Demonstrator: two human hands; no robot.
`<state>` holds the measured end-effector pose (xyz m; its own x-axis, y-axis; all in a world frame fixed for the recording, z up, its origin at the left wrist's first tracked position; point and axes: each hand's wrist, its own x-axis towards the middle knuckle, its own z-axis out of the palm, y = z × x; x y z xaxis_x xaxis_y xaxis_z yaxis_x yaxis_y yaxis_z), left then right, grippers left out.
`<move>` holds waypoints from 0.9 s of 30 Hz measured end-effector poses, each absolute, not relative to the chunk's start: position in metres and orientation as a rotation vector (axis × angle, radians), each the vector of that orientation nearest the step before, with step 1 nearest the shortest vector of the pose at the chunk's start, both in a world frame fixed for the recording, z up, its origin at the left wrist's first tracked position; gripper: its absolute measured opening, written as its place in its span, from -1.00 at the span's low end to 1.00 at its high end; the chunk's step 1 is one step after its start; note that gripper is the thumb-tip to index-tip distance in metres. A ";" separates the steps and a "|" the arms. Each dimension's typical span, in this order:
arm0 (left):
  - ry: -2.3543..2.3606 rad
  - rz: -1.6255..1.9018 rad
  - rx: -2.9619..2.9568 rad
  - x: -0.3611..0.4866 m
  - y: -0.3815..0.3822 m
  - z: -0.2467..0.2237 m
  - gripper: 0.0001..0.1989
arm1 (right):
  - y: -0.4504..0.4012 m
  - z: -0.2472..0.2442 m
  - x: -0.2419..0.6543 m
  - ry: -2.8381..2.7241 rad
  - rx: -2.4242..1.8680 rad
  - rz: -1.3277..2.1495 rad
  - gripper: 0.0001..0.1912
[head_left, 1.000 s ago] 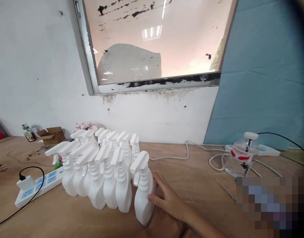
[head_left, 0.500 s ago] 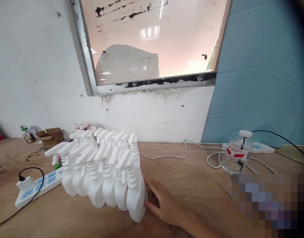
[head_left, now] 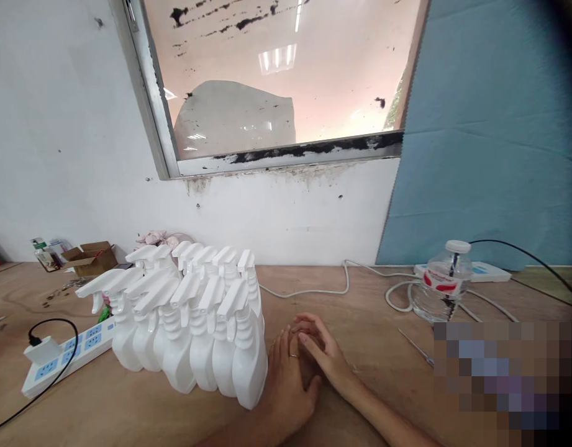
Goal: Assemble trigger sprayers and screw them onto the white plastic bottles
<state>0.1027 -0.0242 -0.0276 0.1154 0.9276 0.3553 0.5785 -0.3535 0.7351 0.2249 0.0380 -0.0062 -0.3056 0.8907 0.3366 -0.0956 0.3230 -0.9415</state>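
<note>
You have the white spray bottles (head_left: pixel 251 372) upright on the worktop (head_left: pixel 383 397), bunched in rough rows, trigger heads fitted on those you can see and nozzles pointing much the same way. The grouping looks well advanced, as no spray bottle in view stands apart from the cluster; whether anything is left, you cannot tell from here. The front row's line is slightly uneven. Your left hand (head_left: pixel 286 382) lies just beside the cluster's right end, palm down, its fingers stretched forward and close together, thumb spread away; whether it touches the nearest bottle is unclear. Your right hand (head_left: pixel 332 366) is farther right of the cluster, reaching in from the lower right, its fingers loosely bent toward the left one's fingertips, thumb a little apart. Neither visibly grips anything. The power strip (head_left: pixel 87 347) sits left of the cluster, the water bottle (head_left: pixel 444 285) well to its right.
</note>
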 end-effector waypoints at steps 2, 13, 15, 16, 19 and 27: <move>1.517 1.143 1.868 0.103 -0.021 -0.032 -0.23 | 0.047 -0.009 0.228 -1.379 -0.742 1.318 -0.59; 1.565 1.402 1.318 0.102 0.002 -0.048 -0.23 | 0.062 -0.020 0.231 -1.094 -0.727 1.516 -0.64; 1.513 1.442 1.261 0.101 0.007 -0.050 -0.27 | 0.061 -0.019 0.231 -1.091 -0.714 1.551 -0.67; 1.487 1.463 1.233 0.101 0.008 -0.050 -0.28 | 0.061 -0.018 0.231 -1.094 -0.709 1.569 -0.67; 1.431 1.514 1.144 0.100 0.010 -0.049 -0.31 | 0.059 -0.016 0.230 -1.105 -0.701 1.606 -0.67; 1.411 1.543 1.078 0.098 0.010 -0.047 -0.33 | 0.062 -0.019 0.232 -1.095 -0.696 1.634 -0.69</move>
